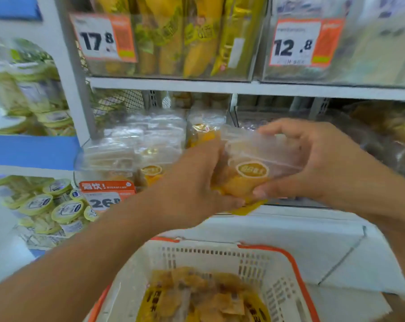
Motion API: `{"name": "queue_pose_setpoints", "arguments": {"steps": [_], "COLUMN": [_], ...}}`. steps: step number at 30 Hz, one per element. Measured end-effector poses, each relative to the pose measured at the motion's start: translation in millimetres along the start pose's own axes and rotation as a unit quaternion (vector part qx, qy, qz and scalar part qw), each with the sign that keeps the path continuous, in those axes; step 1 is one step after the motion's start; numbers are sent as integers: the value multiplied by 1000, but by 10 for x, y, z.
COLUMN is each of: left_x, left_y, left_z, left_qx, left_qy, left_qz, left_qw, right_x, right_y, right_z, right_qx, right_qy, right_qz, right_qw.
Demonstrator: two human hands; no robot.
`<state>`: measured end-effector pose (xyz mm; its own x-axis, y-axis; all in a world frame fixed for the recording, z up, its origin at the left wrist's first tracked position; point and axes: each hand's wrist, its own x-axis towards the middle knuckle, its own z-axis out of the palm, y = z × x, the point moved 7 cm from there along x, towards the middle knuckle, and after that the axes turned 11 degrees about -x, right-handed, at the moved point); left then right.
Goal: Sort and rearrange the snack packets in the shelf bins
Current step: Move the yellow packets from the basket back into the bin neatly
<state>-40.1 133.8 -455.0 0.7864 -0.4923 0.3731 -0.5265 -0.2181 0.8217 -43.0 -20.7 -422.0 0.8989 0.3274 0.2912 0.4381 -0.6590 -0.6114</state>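
While your left hand (198,180) and right hand (313,159) clasp the snack packet (250,173) (light, crinkly, slippery film), hold its edges, not the soft fruit.

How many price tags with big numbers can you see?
3: the 17.8 tag on the upper left bin, the 12.8 tag on the upper right bin, and the 26.8 tag lower left, partly hidden behind the left arm.

Glossy transparent plastic film on the snack packet (255,163), creased and reflective. Below that packet, matt white perforated plastic on the basket (220,259), with orange rim. Above, clear glossy plastic bin (173,66); printed paper price tags (103,38).
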Motion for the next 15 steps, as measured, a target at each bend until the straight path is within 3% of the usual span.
{"name": "queue_pose_setpoints", "arguments": {"steps": [3,5,7,9,12,15], "left_x": [154,200,238,324,395,352], "left_y": [116,-21,-240,-383,-355,-564], "left_z": [-211,-247,-261,-318,-543,-810], "left_qx": [174,138,28,15,202,430], "left_qy": [60,87,124,156,158,86], "left_qz": [89,95,34,6,11,-80], "left_qw": [979,982,991,988,967,895], "right_x": [292,424,516,609,760,976], "right_y": [-280,-306,-243,-121,80,201], "right_z": [-91,79,255,295,226,325], "right_qx": [-250,-273,-265,-252,-207,-223], "right_qy": [14,-7,-17,20,83,86], "right_qz": [-86,-115,-136,-155,-136,-112], "right_qw": [964,955,955,955,965,965]}}
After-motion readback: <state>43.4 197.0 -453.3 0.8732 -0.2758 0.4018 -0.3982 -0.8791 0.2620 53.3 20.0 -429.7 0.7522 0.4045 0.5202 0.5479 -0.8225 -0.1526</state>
